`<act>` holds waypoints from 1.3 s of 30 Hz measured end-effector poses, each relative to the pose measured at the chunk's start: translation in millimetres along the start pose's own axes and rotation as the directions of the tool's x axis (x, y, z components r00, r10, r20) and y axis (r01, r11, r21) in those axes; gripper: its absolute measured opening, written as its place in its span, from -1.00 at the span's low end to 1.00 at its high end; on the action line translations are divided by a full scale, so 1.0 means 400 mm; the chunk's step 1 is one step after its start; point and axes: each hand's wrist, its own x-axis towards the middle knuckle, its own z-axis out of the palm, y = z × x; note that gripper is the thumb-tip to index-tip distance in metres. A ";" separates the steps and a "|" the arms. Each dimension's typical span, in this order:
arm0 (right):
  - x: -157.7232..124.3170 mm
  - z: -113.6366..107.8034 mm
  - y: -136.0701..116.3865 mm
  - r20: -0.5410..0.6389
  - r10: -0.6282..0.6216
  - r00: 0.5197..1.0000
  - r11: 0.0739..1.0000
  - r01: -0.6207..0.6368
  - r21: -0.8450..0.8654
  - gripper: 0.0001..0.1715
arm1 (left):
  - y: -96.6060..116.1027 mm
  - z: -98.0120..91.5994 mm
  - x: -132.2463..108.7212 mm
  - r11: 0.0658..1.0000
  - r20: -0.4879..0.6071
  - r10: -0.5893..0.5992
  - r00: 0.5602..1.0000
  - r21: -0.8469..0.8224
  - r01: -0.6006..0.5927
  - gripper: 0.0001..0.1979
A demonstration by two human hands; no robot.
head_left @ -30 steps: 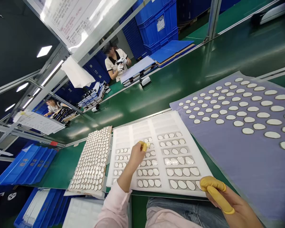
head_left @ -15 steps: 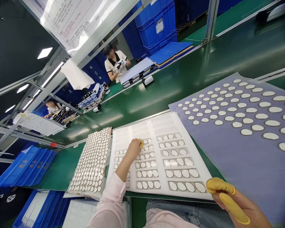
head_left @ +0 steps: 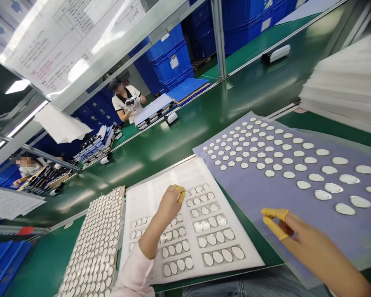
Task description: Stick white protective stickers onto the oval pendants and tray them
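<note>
My left hand (head_left: 170, 202), with yellow finger covers, is over the middle of a white sheet (head_left: 148, 190). Its fingers are pressed together beside the upper strips of ovals, and anything between them is hidden. Clear strips (head_left: 215, 238) of white oval pieces lie in columns on that sheet. Over the purple sheet (head_left: 235, 194) at the right is my right hand (head_left: 299, 235). Its covered thumb and index finger point left with a small gap between them, and nothing shows in it. Loose white oval pieces (head_left: 303, 184) are spread in rows on the purple sheet.
A board of many ovals (head_left: 94, 235) lies at the left. A stack of white sheets (head_left: 346, 86) stands at the right. Beyond the green belt (head_left: 194, 128), a person (head_left: 128, 101) in white gloves handles a dark object. Another person (head_left: 27, 165) is farther left.
The view has shifted to the right. My right hand has moved from the white sheet's near right corner to above the purple sheet, its fingers now extended. My left hand stays over the white sheet.
</note>
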 end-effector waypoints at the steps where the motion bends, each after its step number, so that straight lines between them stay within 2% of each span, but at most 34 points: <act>1: 0.038 -0.015 0.010 0.026 -0.019 0.999 0.980 0.024 -0.198 -0.77 | 0.033 0.011 0.030 0.998 0.020 0.056 0.998 -0.012 -0.056 -0.77; 2: 0.078 -0.027 0.017 0.050 -0.040 0.998 0.933 0.055 -0.356 -0.72 | 0.065 0.025 0.065 0.994 0.041 0.107 0.993 -0.020 -0.106 -0.78; 4: 0.154 -0.041 0.024 0.042 -0.057 0.998 0.881 0.070 -0.468 -0.69 | 0.122 0.064 0.144 0.982 0.083 0.187 0.979 -0.022 -0.186 -0.78; 7: 0.243 -0.036 0.022 0.042 -0.051 0.998 0.838 0.066 -0.542 -0.61 | 0.186 0.138 0.267 0.968 0.131 0.247 0.960 0.008 -0.250 -0.73; 11: 0.287 -0.015 0.027 0.047 -0.040 0.998 0.795 0.061 -0.603 -0.39 | 0.231 0.227 0.380 0.960 0.193 0.239 0.952 0.102 -0.261 -0.70; 14: 0.289 -0.002 0.046 0.026 -0.009 1.000 0.786 0.023 -0.618 -0.38 | 0.242 0.265 0.413 0.948 0.245 0.215 0.946 0.179 -0.262 -0.70; 17: 0.294 0.013 0.072 -0.020 0.059 0.998 0.786 -0.059 -0.615 -0.59 | 0.243 0.277 0.422 0.938 0.272 0.185 0.944 0.239 -0.252 -0.69; 19: 0.300 0.022 0.087 -0.044 0.106 0.993 0.786 -0.110 -0.609 -0.70 | 0.241 0.277 0.424 0.934 0.278 0.166 0.946 0.262 -0.241 -0.73; 25: 0.308 0.022 0.095 -0.041 0.132 0.990 0.836 -0.133 -0.532 -0.68 | 0.253 0.249 0.425 0.951 0.260 0.155 0.953 0.221 -0.215 -0.80; 27: 0.304 0.017 0.086 -0.036 0.110 0.993 0.873 -0.114 -0.475 -0.69 | 0.270 0.223 0.408 0.962 0.242 0.177 0.954 0.163 -0.220 -0.74; 29: 0.288 0.017 0.074 -0.028 0.063 0.998 0.917 -0.069 -0.392 -0.73 | 0.291 0.189 0.367 0.968 0.216 0.215 0.952 0.081 -0.237 -0.73; 31: 0.249 0.026 0.057 -0.017 -0.009 1.000 0.961 0.004 -0.275 -0.78 | 0.309 0.150 0.294 0.964 0.193 0.264 0.945 -0.009 -0.267 -0.76; 34: 0.139 0.055 0.017 0.013 -0.150 0.989 0.987 0.151 -0.049 -0.75 | 0.316 0.100 0.135 0.940 0.161 0.315 0.935 -0.191 -0.284 -0.81; 36: 0.045 0.081 -0.017 0.030 -0.250 0.968 0.965 0.247 0.091 -0.69 | 0.308 0.082 0.021 0.833 0.095 0.293 0.951 -0.515 -0.205 -0.86; 39: -0.079 0.120 -0.065 0.001 -0.392 0.920 0.869 0.370 0.329 -0.79 | 0.294 0.082 -0.118 0.645 0.047 0.222 0.974 -0.756 -0.110 -0.81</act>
